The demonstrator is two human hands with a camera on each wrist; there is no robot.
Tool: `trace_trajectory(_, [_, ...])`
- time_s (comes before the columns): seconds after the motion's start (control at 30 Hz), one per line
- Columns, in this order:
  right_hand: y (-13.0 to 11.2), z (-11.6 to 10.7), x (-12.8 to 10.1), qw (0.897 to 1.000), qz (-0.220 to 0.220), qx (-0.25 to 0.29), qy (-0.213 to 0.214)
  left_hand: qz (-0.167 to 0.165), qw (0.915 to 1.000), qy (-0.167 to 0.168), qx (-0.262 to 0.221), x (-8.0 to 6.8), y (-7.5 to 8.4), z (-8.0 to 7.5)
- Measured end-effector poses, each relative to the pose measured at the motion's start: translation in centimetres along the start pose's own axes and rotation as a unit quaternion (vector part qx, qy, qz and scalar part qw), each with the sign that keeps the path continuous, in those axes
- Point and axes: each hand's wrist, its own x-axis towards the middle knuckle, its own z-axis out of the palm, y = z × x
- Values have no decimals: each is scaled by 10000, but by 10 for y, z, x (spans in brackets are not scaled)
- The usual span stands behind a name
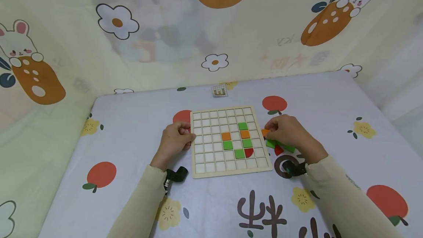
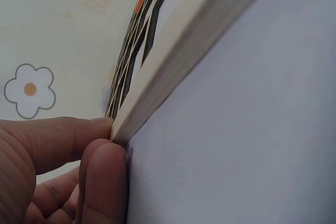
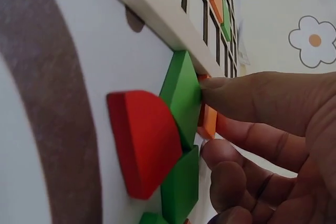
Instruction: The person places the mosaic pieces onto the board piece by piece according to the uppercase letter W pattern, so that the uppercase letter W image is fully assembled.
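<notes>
Wooden grid board point(image 1: 209, 148) lay on the patterned surface point(image 1: 138, 116), bearing green, orange and red pieces point(image 1: 247, 143) | left hand point(image 1: 173, 139) pinched its left edge | right hand point(image 1: 286, 130) pinched an orange block point(image 3: 210, 121) just beside the right edge | loose green blocks point(image 3: 182, 98) and a red block point(image 3: 144, 140) lay nearby.

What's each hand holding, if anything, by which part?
Left hand grips the board by its left edge; right hand pinches an orange piece, exact spot hidden.

A small item point(image 1: 219, 90) lies on the printed tablecloth point(image 1: 138, 146) near a rabbit-patterned backdrop point(image 1: 178, 36).
</notes>
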Motion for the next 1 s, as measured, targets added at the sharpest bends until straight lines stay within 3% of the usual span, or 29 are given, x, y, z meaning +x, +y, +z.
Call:
trace_trajectory(0.3, [5,-4,-7,9997,129,142,161,52,10000,-25,47,1,1,5])
trace_trajectory(0.43, [9,-7,-10,9993,-88,273,221,94,9999,-58,25,1,1,5])
trace_trajectory(0.7, [15,-9,-7,9973,-634,368,-47,-1,10000,12,66,-1,0,3])
trace_trajectory(1.0, [13,-6,-3,9984,-222,479,188,15,10000,56,61,-1,-1,2])
